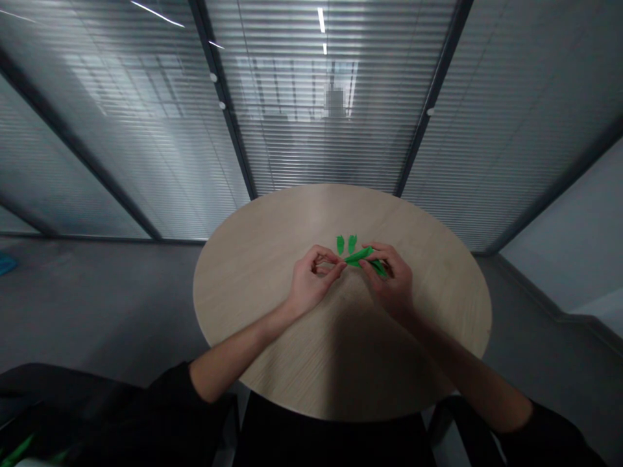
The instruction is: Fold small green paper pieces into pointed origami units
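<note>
A thin, folded green piece (359, 255), like soft sheet material, is held between my two hands just above the round table. Its kind is too small to make out. My left hand (314, 272) is closed, pinching the piece's narrow left tip between thumb and fingers. Around its wider right part my right hand (393, 279) is closed, thumb in front and fingers behind. A loose green flap shows under those fingers. Just beyond the hands, two small oval green pieces (340, 244) lie side by side on the table.
The round wooden table (263, 227) stands before me, close to a glass wall with blinds (331, 149). A dark chair (78, 389) is at the lower left, with green leaves (19, 449) at the corner. A blue object (6, 263) lies on the floor far left.
</note>
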Action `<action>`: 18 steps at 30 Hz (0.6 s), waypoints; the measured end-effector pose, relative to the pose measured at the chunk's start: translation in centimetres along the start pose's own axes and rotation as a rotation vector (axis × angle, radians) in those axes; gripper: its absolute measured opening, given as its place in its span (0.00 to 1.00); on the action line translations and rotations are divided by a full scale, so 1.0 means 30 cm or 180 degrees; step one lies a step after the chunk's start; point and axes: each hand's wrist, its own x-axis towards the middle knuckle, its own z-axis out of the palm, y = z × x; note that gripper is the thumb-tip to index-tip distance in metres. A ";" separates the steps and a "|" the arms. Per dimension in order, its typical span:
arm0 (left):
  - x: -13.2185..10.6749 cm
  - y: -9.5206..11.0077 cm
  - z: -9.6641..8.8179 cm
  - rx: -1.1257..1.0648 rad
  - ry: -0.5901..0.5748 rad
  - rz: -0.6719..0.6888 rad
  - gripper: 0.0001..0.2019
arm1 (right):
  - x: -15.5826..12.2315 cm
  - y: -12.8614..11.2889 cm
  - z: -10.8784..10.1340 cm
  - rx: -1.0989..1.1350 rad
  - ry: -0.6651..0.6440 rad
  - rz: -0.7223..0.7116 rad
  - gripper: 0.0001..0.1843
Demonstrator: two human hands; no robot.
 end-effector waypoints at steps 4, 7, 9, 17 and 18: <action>-0.002 -0.001 0.002 -0.0017 -0.0007 -0.0045 0.15 | 0.002 -0.005 -0.001 0.0002 -0.0032 -0.0008 0.03; -0.004 -0.004 0.002 -0.0030 -0.0030 -0.0076 0.15 | 0.001 -0.004 0.000 0.0009 -0.0028 0.0024 0.04; -0.004 -0.006 0.000 -0.0047 -0.0077 -0.0106 0.15 | 0.001 -0.002 -0.001 0.0008 -0.0015 0.0020 0.04; 0.005 -0.014 -0.002 0.0052 -0.0440 -0.0051 0.19 | 0.001 0.001 -0.001 0.0053 -0.0078 0.0049 0.04; 0.006 -0.013 -0.001 0.0139 -0.0489 -0.0112 0.19 | 0.000 0.001 0.001 0.0080 -0.0117 0.0056 0.04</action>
